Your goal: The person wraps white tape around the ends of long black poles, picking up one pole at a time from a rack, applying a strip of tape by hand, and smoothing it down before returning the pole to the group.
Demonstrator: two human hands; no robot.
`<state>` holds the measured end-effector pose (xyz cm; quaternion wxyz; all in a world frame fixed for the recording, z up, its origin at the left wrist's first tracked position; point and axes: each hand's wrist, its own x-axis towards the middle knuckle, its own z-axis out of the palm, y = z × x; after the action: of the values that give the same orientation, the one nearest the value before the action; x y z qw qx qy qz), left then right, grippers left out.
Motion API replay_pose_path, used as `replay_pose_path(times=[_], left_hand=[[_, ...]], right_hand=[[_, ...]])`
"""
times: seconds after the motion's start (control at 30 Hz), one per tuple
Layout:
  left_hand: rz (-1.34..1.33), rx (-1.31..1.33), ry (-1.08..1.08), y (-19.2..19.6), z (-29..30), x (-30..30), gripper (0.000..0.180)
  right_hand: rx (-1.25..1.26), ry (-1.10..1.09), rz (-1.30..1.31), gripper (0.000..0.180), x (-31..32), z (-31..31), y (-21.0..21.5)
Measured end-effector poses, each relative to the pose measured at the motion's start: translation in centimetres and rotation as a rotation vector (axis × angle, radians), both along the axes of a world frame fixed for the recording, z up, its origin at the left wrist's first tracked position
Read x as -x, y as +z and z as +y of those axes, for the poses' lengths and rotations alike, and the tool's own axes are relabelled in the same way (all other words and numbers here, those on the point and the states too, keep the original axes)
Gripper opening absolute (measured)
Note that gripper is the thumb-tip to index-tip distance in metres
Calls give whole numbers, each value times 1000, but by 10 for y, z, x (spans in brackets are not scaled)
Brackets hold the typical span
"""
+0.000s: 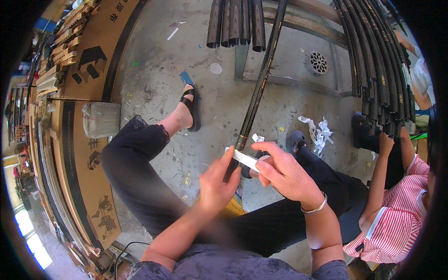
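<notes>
Rod (255, 95), long, dark, slanting from upper centre down to lap; lower end gripped in left hand (215, 184), fingers closed round shaft. White strip (244, 159) across rod just above that grip, pinched in right hand (285, 175) between thumb and fingers. Bangle (315, 208) on right wrist. Both forearms up from lower edge, elbows bent, hands nearly touching. Bundle of dark rods (375, 70) at right, on metal rack (298, 28); another person's arm (379, 179) reaching to its ends. Scraps of white strip (318, 133) on concrete floor (154, 56). Cardboard boxes (91, 51) at left.
</notes>
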<state>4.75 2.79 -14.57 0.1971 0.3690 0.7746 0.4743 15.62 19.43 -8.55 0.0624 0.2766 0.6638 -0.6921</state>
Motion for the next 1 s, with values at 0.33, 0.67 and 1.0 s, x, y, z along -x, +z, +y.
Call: replay_pose_path(times=[0.33, 0.67, 1.0], left_hand=[[-91, 67, 13, 3, 2, 0, 52], [-624, 108, 104, 0, 4, 0, 34], [-569, -119, 95, -10, 3, 1, 20]], right_hand=[[23, -15, -38, 34, 1, 1, 1], [38, -36, -69, 36, 0, 3, 0], [11, -22, -50, 36, -1, 3, -2]])
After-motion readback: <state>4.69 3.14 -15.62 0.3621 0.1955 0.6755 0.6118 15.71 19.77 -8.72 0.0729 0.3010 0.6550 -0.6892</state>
